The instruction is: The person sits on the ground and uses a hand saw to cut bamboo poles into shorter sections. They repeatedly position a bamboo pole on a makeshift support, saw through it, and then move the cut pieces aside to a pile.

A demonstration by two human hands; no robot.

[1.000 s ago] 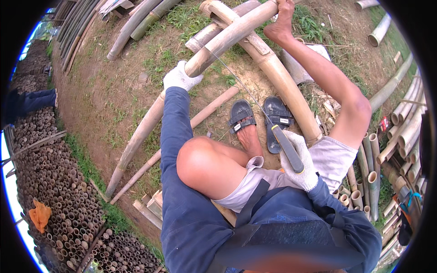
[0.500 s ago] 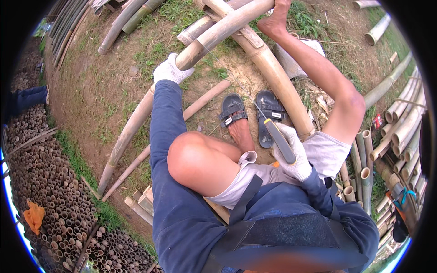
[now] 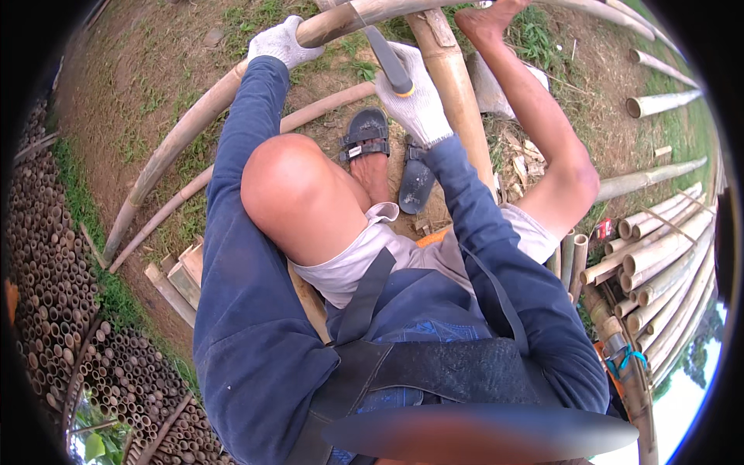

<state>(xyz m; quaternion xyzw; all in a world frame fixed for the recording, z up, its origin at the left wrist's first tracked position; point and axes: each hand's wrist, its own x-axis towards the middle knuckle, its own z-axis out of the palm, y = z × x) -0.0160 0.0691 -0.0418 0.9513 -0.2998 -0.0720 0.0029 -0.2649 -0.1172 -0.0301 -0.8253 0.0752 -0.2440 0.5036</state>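
A long tan bamboo pole (image 3: 186,128) runs from the lower left up across the top of the view. My left hand (image 3: 283,43), in a white knit glove, is closed around it. In my gloved right hand (image 3: 416,97) is a handsaw (image 3: 389,63) with a grey handle and yellow trim. Its thin blade, seen nearly edge-on, meets the pole just right of my left hand. How deep the blade sits cannot be made out. My bare right foot (image 3: 492,22) presses on the pole farther right. A thicker bamboo post (image 3: 457,101) passes beneath the pole.
A thinner bamboo pole (image 3: 325,107) lies on the ground beside my sandalled left foot (image 3: 368,147). An unworn black sandal (image 3: 415,186) is nearby. Bamboo poles (image 3: 659,252) are stacked at right; many cut bamboo pieces (image 3: 54,310) are piled at left. Wood chips (image 3: 527,164) lie near the post.
My right hand has pushed the handsaw forward, from near my lap up close to the pole. My left hand keeps its hold. The whole view has shifted.
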